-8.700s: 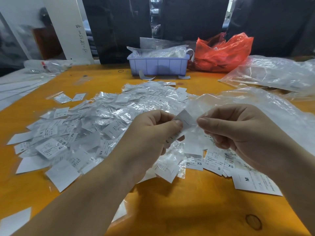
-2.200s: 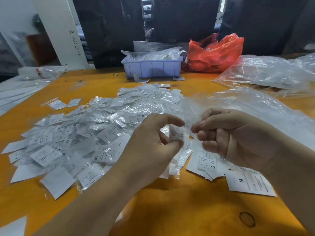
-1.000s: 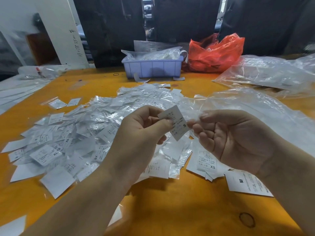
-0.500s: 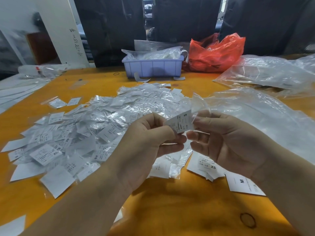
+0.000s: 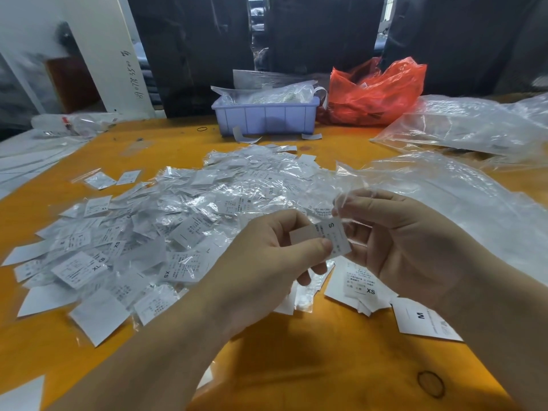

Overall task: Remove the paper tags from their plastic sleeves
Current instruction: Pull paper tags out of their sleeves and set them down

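Observation:
My left hand (image 5: 267,259) pinches a small white paper tag marked S (image 5: 332,237) between thumb and fingers, above the orange table (image 5: 326,366). My right hand (image 5: 409,244) sits just right of it and pinches a crumpled clear plastic sleeve (image 5: 345,194) at its fingertips. The tag looks mostly out of the sleeve. A big heap of sleeved tags (image 5: 178,221) covers the table to the left. Bare tags marked XS (image 5: 360,284) and M (image 5: 421,317) lie under my right hand.
A lilac plastic bin (image 5: 264,118) with plastic inside stands at the back, a red plastic bag (image 5: 373,93) beside it. Large clear bags (image 5: 462,197) spread across the right side. A white panel (image 5: 124,54) leans at the back left.
My left hand has drawn the S tag down and left, away from the sleeve that my right hand holds. The hands have dropped slightly lower.

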